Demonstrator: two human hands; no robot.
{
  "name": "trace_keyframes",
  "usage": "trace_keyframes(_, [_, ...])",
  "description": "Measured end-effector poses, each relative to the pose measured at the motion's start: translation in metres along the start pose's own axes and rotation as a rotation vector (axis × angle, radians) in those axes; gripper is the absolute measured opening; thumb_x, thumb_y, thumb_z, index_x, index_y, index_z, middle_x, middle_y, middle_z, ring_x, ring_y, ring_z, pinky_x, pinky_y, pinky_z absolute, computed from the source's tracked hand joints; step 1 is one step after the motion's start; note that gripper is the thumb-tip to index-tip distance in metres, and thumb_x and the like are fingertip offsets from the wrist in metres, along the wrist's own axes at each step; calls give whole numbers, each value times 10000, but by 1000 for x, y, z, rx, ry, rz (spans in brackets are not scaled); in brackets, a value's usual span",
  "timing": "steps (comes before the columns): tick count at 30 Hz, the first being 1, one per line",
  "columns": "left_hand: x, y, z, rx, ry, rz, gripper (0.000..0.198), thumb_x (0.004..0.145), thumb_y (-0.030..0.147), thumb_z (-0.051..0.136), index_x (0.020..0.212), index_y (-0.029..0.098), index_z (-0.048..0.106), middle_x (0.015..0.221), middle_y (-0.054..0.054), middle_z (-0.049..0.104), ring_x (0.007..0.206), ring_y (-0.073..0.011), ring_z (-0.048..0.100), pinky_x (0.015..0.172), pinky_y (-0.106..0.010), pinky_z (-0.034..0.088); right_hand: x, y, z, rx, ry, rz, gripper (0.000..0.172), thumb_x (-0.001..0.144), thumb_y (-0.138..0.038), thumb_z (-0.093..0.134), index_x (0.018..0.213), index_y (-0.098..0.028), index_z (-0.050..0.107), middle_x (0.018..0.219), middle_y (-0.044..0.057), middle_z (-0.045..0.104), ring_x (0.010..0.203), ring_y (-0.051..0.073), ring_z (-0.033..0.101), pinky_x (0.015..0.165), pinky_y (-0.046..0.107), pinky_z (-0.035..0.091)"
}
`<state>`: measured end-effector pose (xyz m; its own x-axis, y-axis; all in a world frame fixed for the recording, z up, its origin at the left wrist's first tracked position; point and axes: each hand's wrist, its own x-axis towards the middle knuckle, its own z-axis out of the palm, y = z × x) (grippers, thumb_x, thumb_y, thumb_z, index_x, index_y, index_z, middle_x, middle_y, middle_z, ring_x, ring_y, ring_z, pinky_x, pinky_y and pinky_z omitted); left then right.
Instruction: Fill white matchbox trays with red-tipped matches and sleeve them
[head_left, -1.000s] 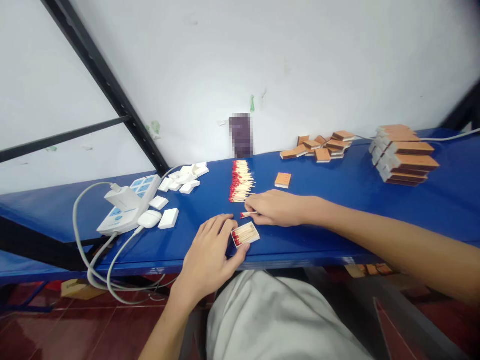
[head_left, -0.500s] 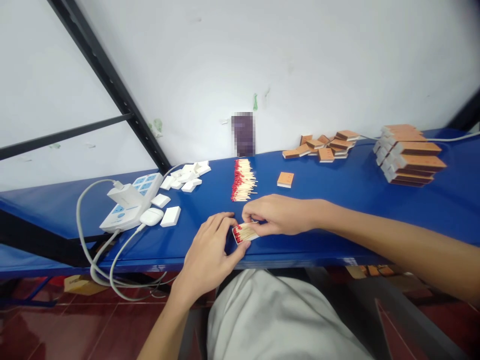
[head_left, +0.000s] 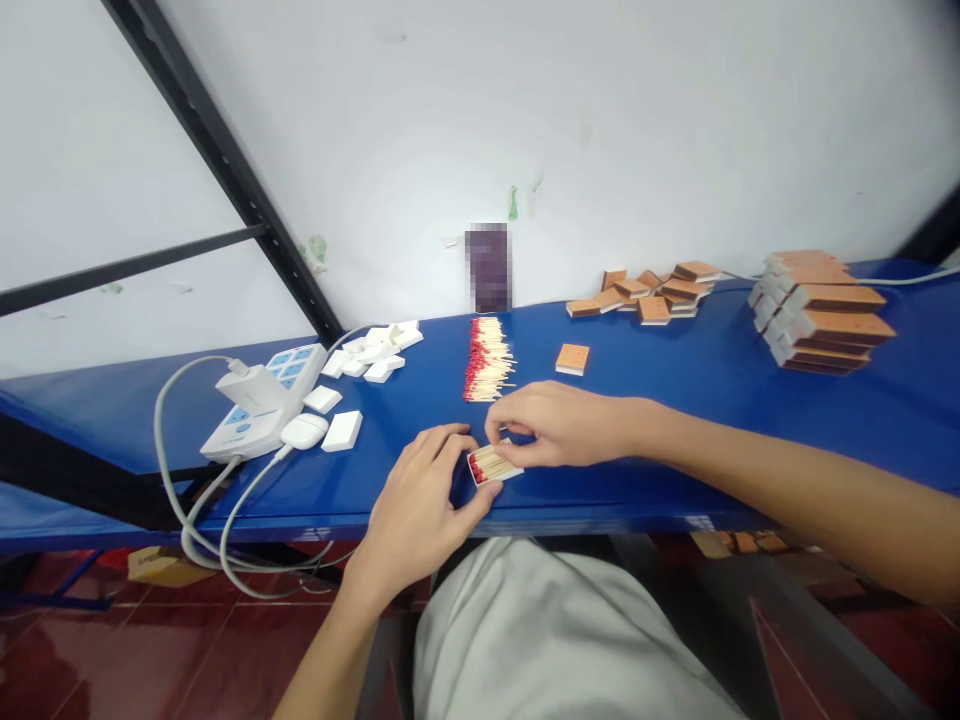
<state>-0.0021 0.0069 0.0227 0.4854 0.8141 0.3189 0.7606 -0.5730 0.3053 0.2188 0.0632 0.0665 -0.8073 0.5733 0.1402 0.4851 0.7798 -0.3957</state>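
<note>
A small white matchbox tray (head_left: pixel 513 473) lies near the table's front edge, filled with red-tipped matches (head_left: pixel 487 466). My left hand (head_left: pixel 420 490) holds the tray from the left, its thumb on the near side and index finger at the far corner. Over the tray's far right part, my right hand (head_left: pixel 547 425) bends its fingers into a pinch, fingertips at the matches. Whatever lies between those fingertips is hidden. Beyond both hands, a heap of loose matches (head_left: pixel 487 362) is spread with heads to the left. One brown matchbox cover (head_left: pixel 572 359) lies right of this heap.
White trays (head_left: pixel 375 350) are piled at the left, near a power strip (head_left: pixel 259 415) with a plugged-in charger and cables. Brown matchboxes (head_left: pixel 656 295) lie loosely at the back, and a stack of them (head_left: pixel 821 312) stands far right. The blue table (head_left: pixel 675 480) meets the wall behind.
My right hand has shifted slightly on the tray, and the matches in it lie flatter and more evenly. My left hand keeps its hold. The view has moved very slightly.
</note>
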Motion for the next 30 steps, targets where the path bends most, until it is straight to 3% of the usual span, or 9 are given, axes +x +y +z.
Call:
trace_keyframes(4, [-1,0,0,-10,12,-22,257,950,425,560,1130,242,571,1310,-57,560,1249,-260,498,1029,-425,429,0,12,-3,-25,27,31,86,891,-228,559,877,-177,626,801,14,636,656,126,510,630,252,334])
trace_keyframes(8, [-2,-1,-2,-50,10,-24,227,1004,392,470,1147,247,570,1291,-50,570,1233,-236,514,1033,-404,429,-1,24,-3,-62,-77,83,141,949,-276,504,945,-177,605,854,41,638,721,153,531,649,263,351])
trace_keyframes(12, [-1,-1,-1,-20,31,-6,230,972,410,530,1116,234,567,1255,-56,591,1201,-254,529,1013,-415,439,-2,26,-3,-88,-106,107,155,972,-248,441,901,-178,559,865,51,623,723,155,516,651,272,351])
trace_keyframes(18, [0,0,0,-20,44,-13,270,952,388,558,1163,224,519,1225,-83,601,1147,-267,546,958,-424,461,-2,12,-5,42,4,32,131,961,-237,448,885,-179,538,784,17,591,638,128,470,627,262,336])
trace_keyframes(23, [0,0,-1,-32,35,-13,235,956,401,548,1112,226,538,1187,-74,615,1115,-263,557,940,-420,465,-3,-4,-1,124,-78,-33,108,926,-235,495,865,-180,566,674,-22,555,586,113,461,596,246,320])
trace_keyframes(27, [0,0,-1,-23,48,-16,235,943,392,562,1105,223,549,1198,-70,617,1124,-265,565,945,-419,472,-1,-2,-2,11,20,-16,95,909,-263,509,909,-187,567,682,-20,569,587,122,462,611,253,311])
trace_keyframes(30, [1,0,0,-8,62,-16,239,938,389,567,1107,221,552,1214,-67,616,1148,-266,563,964,-417,469,-1,9,-12,-201,109,104,154,924,-294,473,949,-186,581,637,-1,570,597,159,488,649,282,319])
